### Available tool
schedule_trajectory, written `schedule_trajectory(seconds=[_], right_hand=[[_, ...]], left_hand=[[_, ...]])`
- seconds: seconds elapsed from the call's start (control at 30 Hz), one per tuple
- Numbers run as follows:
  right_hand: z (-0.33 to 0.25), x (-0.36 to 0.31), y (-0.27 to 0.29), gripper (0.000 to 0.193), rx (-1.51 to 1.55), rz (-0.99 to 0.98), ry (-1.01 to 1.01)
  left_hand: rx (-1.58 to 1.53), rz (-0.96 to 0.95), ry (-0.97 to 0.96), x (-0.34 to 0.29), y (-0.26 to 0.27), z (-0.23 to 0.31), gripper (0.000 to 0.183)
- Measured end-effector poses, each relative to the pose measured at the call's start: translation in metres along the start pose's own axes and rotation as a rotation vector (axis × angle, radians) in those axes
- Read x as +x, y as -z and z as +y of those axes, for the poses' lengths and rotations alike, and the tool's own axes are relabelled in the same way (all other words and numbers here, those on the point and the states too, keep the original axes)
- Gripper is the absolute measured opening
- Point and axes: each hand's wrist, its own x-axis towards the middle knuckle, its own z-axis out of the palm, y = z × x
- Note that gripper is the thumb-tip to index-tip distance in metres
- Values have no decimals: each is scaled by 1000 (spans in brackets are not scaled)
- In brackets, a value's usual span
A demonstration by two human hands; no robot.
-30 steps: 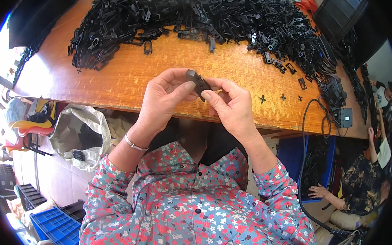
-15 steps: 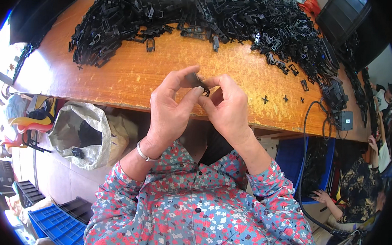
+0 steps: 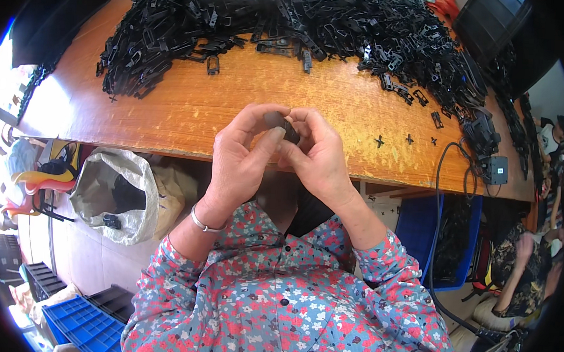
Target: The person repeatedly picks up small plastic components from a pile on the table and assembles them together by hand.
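Here, going left to right: at nine o'clock, below the table edge, an open grey sack with a dark piece inside. Left hand raised over the near edge, its grip pinching the small black plastic part between thumb and forefinger. Right hand pressed against it from the three o'clock side, fingertips closed on the same part, so the piece sits at centre, off the wood. Across twelve o'clock, a broad heap of black plastic clips; toward two o'clock, loose cross-shaped bits and a cable with a small box. Best done, likely, by keeping both thumbs square on the part, pressing evenly, and holding the wrists close above the edge.
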Motion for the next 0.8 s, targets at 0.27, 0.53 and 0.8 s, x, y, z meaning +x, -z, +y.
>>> schedule_trajectory(seconds=[0.27,0.53,0.8], right_hand=[[6,-3,-12,34,-250,47,253],[-9,-33,8,25,-316,37,230],[-7,-57,12,34,-380,-141,128]], left_hand=[[29,147,68,-3,16,-12,25],[-191,-186,86,8,23,-19,62],[-126,-319,209,-3,-24,-8,79]])
